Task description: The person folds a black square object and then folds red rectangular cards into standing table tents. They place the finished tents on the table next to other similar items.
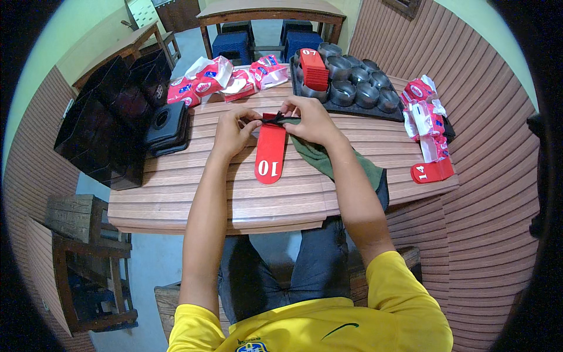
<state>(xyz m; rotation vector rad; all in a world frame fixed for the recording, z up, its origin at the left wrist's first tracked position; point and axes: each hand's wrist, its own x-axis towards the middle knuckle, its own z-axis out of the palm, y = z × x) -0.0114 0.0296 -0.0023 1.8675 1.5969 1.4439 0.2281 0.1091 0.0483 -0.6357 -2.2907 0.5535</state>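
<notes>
A red number tag (268, 146) with one rounded end and white digits lies flat on the striped wooden table, between my hands. Across its far end runs the dark edge of a green cloth (311, 151). My left hand (234, 132) pinches that dark edge at the tag's left side, thumb and fingers together. Over the right side, my right hand (312, 120) has the cloth between thumb and fingers. The rest of the cloth trails beneath my right forearm to the table's near right edge, where a black part shows.
A black tray (363, 110) carries round dark metal ashtrays and a stack of red tags (314, 70). Pink-and-white tissue packs (202, 79) lie along the back; more (425, 117) sit at right above another red tag (431, 171). Black boxes (105, 129) and flat black holders (167, 126) stand left.
</notes>
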